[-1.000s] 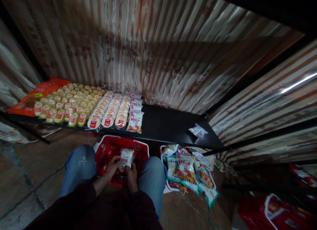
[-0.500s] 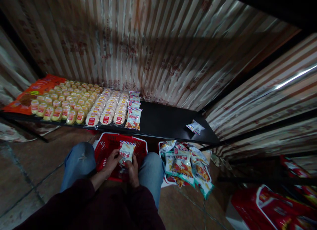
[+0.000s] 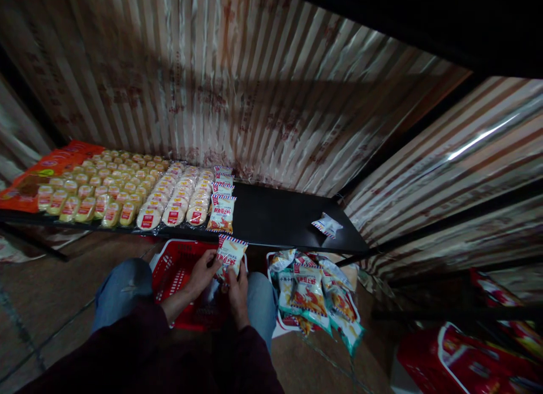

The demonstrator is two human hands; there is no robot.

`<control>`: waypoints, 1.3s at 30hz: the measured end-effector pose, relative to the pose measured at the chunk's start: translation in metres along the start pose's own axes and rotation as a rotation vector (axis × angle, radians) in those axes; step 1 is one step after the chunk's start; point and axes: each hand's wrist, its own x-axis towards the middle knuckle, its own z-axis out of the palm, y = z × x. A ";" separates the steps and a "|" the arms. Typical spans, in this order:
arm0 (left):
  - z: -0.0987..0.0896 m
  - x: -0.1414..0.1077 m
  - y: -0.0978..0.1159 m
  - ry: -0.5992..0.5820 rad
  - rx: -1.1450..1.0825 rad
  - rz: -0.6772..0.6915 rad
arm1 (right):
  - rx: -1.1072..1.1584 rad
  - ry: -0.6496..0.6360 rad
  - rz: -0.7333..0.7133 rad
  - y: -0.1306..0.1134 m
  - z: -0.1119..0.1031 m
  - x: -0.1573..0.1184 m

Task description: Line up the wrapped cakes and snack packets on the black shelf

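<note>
A white snack bag [image 3: 231, 251] with red lettering and a striped top edge is held between my two hands, above a red basket [image 3: 163, 272] with a white rim. My left hand [image 3: 204, 271] grips its left side with the fingers closed. On the lower right side, my right hand [image 3: 237, 289] is closed on the same bag. Just beyond it, a short row of matching snack bags [image 3: 221, 214] stands on the black shelf [image 3: 271, 216], beside rows of round packaged cakes [image 3: 175, 214].
Yellow packaged cakes [image 3: 102, 204] and an orange bag [image 3: 25, 187] fill the shelf's left part. A single small packet [image 3: 327, 225] lies at its right. A basket heaped with snack bags [image 3: 307, 289] stands by my right knee. Red packages [image 3: 479, 360] are at lower right.
Both hands have moved the snack bag forward and slightly right, from over the basket toward the shelf's front edge. The whole view has shifted slightly.
</note>
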 end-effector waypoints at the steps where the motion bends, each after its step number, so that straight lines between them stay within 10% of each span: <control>1: 0.003 0.002 0.004 -0.012 -0.004 0.012 | -0.004 0.001 -0.004 -0.004 -0.002 0.004; 20: 0.061 0.063 0.052 -0.062 0.137 0.223 | -0.098 0.166 -0.220 -0.050 -0.024 0.109; 39: 0.102 0.132 0.064 0.063 0.382 0.153 | -0.130 0.142 -0.291 -0.055 -0.021 0.202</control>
